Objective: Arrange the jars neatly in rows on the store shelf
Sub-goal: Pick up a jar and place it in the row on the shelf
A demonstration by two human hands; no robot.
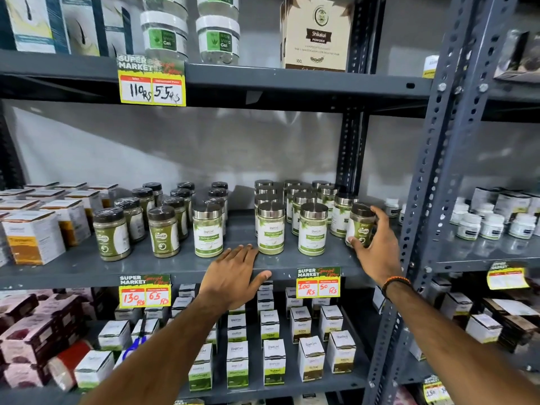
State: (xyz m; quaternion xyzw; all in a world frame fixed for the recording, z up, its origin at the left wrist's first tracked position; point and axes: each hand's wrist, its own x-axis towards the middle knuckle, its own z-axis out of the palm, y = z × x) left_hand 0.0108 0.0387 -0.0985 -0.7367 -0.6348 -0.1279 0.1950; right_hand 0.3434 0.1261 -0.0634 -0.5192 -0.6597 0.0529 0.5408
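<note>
On the middle grey shelf (163, 266) stand rows of jars. Dark-lidded jars of green powder (163, 232) fill the left-centre. Steel-lidded jars with green and white labels (271, 229) fill the right-centre, and one of them (208, 230) stands apart beside the dark-lidded rows. My right hand (377, 252) grips a dark-lidded jar (361, 222) at the right end of the shelf, next to the steel-lidded rows. My left hand (236, 276) lies flat on the shelf's front edge with fingers spread, holding nothing, just in front of the steel-lidded jars.
White and orange boxes (32, 235) crowd the shelf's left end. A perforated grey upright (432, 176) stands right of my right hand. The shelf above holds gel tubs (217, 39) and a powder box (317, 33). Small white boxes (273, 361) fill the shelf below. Yellow price tags (318, 283) hang on the edge.
</note>
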